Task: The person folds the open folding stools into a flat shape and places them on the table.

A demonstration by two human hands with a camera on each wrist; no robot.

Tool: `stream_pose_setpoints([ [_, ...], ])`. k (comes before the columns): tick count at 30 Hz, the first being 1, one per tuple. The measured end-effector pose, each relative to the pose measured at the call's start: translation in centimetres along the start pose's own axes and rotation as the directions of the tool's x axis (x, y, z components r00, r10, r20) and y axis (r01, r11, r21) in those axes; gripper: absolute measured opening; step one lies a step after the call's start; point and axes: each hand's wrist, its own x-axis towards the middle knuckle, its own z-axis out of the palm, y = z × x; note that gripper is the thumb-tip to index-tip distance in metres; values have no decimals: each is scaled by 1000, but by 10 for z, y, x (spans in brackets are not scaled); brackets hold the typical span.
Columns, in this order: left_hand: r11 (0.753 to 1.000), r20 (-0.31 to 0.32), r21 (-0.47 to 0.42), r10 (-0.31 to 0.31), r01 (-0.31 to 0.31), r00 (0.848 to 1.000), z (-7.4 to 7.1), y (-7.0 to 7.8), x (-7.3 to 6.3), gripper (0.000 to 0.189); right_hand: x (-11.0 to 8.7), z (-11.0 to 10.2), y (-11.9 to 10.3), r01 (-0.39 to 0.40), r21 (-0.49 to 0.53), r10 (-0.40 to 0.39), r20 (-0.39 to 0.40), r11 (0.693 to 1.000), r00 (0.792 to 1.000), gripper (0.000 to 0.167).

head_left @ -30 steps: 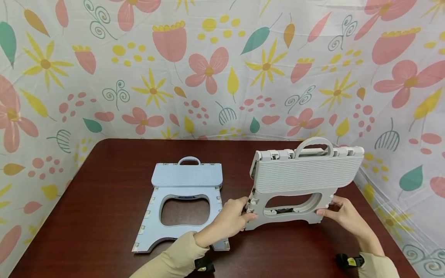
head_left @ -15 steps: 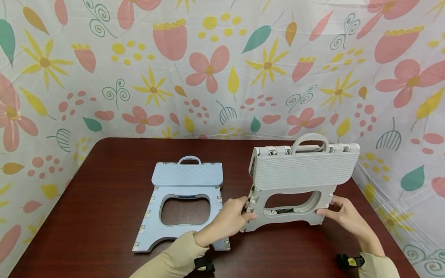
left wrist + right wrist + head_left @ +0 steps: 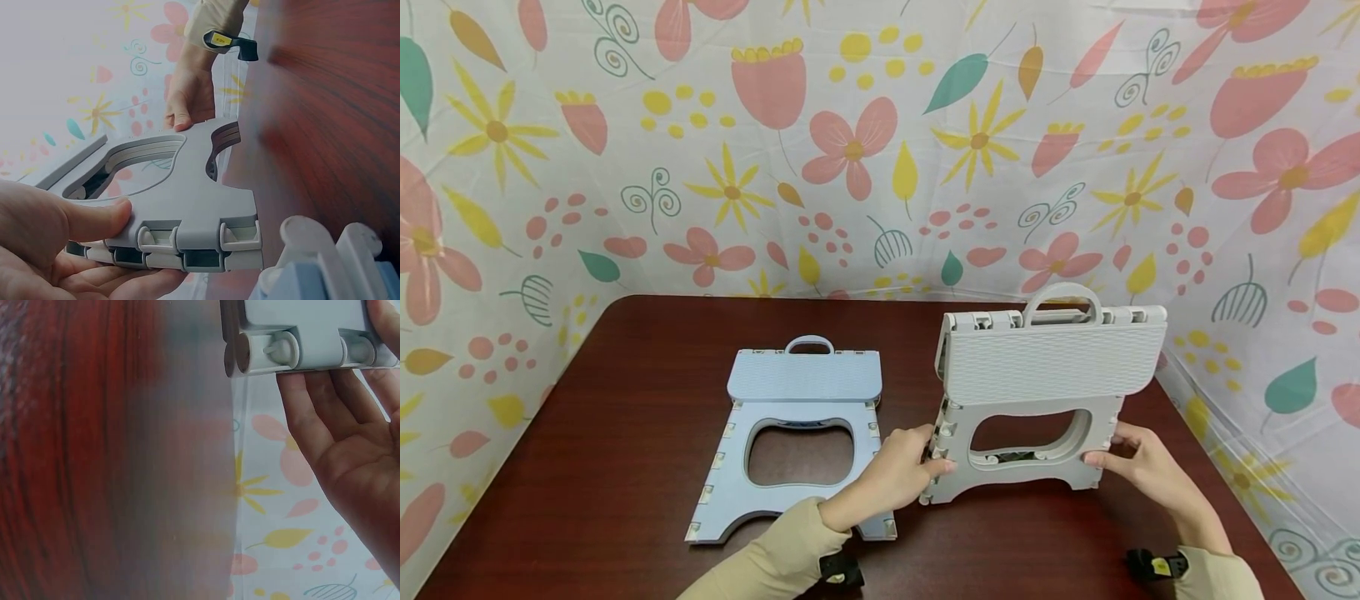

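A grey folding step stool (image 3: pixel 1052 362), folded flat with a handle loop on top, is held nearly upright on the right of the table. My left hand (image 3: pixel 891 475) grips its lower left edge, thumb on the front face and fingers behind, as the left wrist view shows at the hinged side (image 3: pixel 181 231). On the opposite edge, my right hand (image 3: pixel 1150 471) holds the stool with its thumb in front; the right wrist view shows fingers (image 3: pixel 325 406) behind the hinges. A light blue folding stool (image 3: pixel 805 379) lies folded flat, just left of my left hand.
The dark red wooden table (image 3: pixel 610 433) lies beneath both stools. Behind it and at the sides hangs a flower-printed cloth (image 3: pixel 850 233). My left forearm reaches across the blue stool's lower right corner.
The grey stool has turned slightly and its top has shifted a little left and up in the head view. Both hands keep their grip; the blue stool stays in place.
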Motion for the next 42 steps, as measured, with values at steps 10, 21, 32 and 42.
stream_pose_setpoints([
  [10, 1000, -1, 1, -8, 8, 1000, 2, 1, -1, 21, 0, 0, 1, -9, 1, 9, 15, 1000, 1000, 20],
  [21, 1000, -3, 24, -12, 13, 1000, 2, 0, 0, 23, 1, 1, 2, 8, 5, -9, 12, 1000, 1000, 21],
  [32, 1000, 3, 4, -17, 17, 1000, 3, -1, 0, 20, 0, 2, 2, -9, -14, 9, 6, 1000, 1000, 22],
  [42, 1000, -5, 8, -30, 30, 1000, 2, 2, 0, 21, -1, 0, 1, -22, 15, 22, 33, 1000, 999, 25],
])
